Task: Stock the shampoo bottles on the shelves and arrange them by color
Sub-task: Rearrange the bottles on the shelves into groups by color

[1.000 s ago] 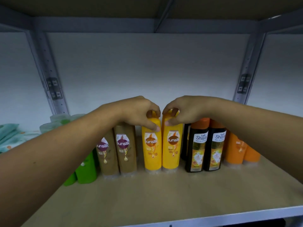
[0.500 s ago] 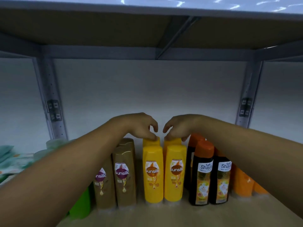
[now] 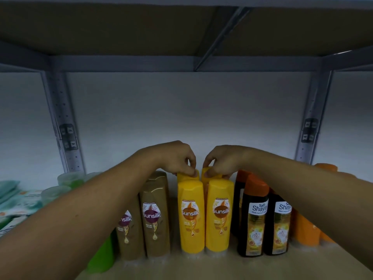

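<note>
Barely anything's moved since half a second ago: the left hand [image 3: 177, 158] and right hand [image 3: 222, 160] are still parked on the back pair of yellow shampoos. Each grip is closed down to a thumb-and-fingertip pinch, left on the rear left yellow bottle [image 3: 184, 177], right on the rear right yellow bottle [image 3: 216, 177], with both caps right under the fingers. Those two stand upright on the shelf [image 3: 222, 267] directly behind the front yellow bottles [image 3: 190, 217], between the brown bottles [image 3: 155, 215] and black bottles [image 3: 253, 219].
</note>
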Motion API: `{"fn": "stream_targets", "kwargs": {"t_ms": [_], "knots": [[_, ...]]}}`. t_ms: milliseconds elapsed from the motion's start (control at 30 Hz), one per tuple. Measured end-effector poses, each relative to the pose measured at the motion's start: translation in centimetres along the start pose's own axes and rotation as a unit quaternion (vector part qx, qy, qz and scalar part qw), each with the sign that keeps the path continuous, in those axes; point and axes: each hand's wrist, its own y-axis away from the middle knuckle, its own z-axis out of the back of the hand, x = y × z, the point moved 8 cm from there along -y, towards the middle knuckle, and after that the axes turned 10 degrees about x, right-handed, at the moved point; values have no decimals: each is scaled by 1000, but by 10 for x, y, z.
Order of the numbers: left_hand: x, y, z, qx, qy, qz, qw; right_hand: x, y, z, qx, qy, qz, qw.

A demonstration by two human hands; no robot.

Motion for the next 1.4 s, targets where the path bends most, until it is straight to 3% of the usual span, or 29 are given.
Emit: {"fn": "stream_targets", "kwargs": {"t_ms": [233,433,733,1167,1400], "knots": [[-5,7,0,-13,-9,21,1000,0,21,4,-16,5,11,1000],[-37,18,21,-63,-16,-12,998,1,78,29,-97,106,26,989],[-142,-11,45,-62,-61,-71,994,-65,152,26,-36,183,-72,980],[-179,-60,17,-19,-82,-69,994,-119,138,4,-64,124,-71,988],[-177,-54,18,-19,-68,-83,994,-128,135,4,-83,21,-43,995]]}}
